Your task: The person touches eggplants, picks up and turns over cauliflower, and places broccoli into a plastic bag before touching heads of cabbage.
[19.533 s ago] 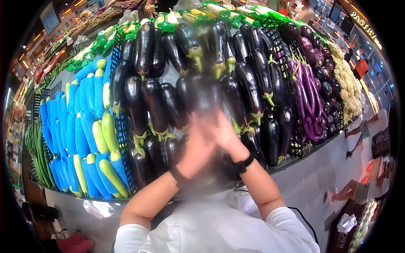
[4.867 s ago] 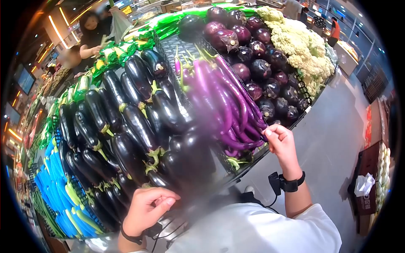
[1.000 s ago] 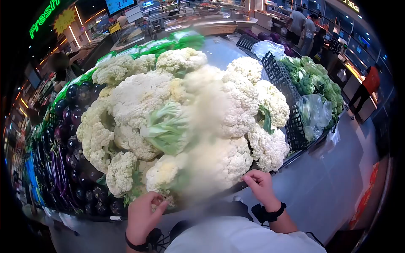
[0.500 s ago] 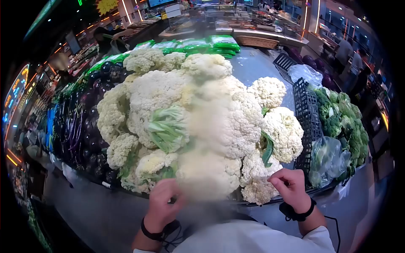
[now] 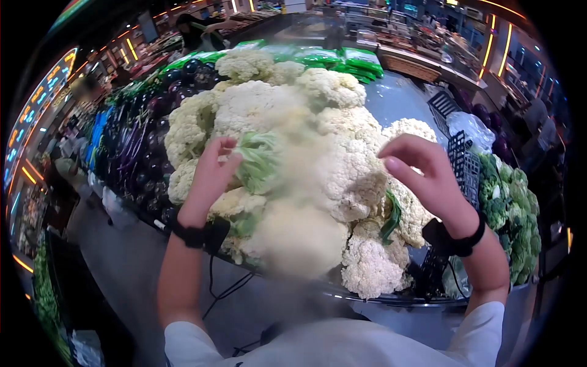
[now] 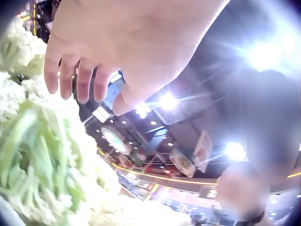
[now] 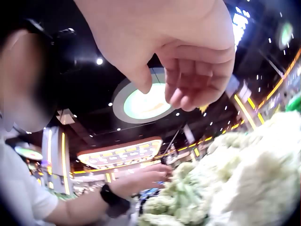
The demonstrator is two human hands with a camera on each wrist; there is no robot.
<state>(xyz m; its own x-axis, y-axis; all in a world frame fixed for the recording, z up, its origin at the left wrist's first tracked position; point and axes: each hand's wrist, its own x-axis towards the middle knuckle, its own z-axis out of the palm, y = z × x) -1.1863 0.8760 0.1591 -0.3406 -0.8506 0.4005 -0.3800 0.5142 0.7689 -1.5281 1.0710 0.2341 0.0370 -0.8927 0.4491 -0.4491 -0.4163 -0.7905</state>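
Head view first: how do the two grips stand?

Both hover over the cauliflower heap (image 5: 257, 104). The left grip (image 5: 211, 177) holds nothing, and the left wrist view shows its fingers (image 6: 82, 80) hanging loosely bent. A leafy cauliflower (image 5: 260, 162) lies right under its fingertips; I cannot tell whether they touch. The right grip (image 5: 425, 180) also holds nothing, fingers slack, thumb and forefinger drawn near each other.

What lies between them?

A big white head (image 5: 351, 174), just inside the right grip, stacked with the rest on the tabletop (image 5: 391, 98).

How would such a head handle?

I'd judge it dense and fairly heavy, stiff at the stalk and not slippery. The curd looks crumbly and easy to bruise. I'd cup it from below, palms wide around the stalk and leaves, and not pinch the florets. In a pile this steep, a head drawn from low down could set its neighbours rolling.

And farther out?

Outward of the right grip stands a black crate wall (image 5: 465, 165), with broccoli (image 5: 513, 208) beyond it. Outward of the left grip lie dark aubergines (image 5: 143, 153). Past both, behind the heap, are green packets (image 5: 361, 61).
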